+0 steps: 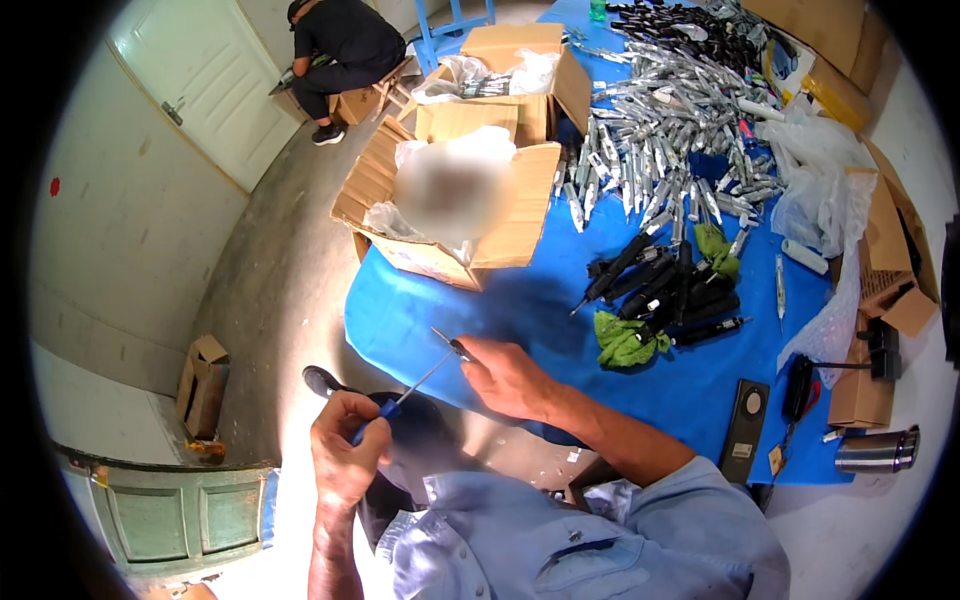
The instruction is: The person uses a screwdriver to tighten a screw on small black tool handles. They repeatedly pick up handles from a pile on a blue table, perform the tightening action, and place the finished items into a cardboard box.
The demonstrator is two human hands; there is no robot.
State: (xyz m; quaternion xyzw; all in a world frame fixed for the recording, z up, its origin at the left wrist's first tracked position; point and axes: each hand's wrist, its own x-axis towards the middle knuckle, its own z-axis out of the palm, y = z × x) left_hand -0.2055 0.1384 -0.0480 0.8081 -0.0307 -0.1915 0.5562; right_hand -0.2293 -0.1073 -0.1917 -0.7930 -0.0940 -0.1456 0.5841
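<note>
My left hand (pixel 345 450) is closed around the blue handle of a screwdriver (pixel 386 411), and its thin metal shaft (pixel 425 378) points up toward my right hand. My right hand (pixel 505 378) is closed, its fingertips pinching a small dark piece with a thin metal point (pixel 442 334). The shaft's tip meets or nearly meets that piece; whether they touch I cannot tell. Both hands are above my lap, by the table's near left edge. Most of the piece is hidden by my fingers, and its kind does not show.
On the blue-covered table (pixel 400 315) lie a large pile of silvery pen-shaped tools (pixel 650 150), several black ones (pixel 685 290) and a green cloth (pixel 625 340). An open cardboard box (pixel 510 225) stands at its left edge. A steel cup (pixel 878 450) lies near right. A person (pixel 350 45) sits far left.
</note>
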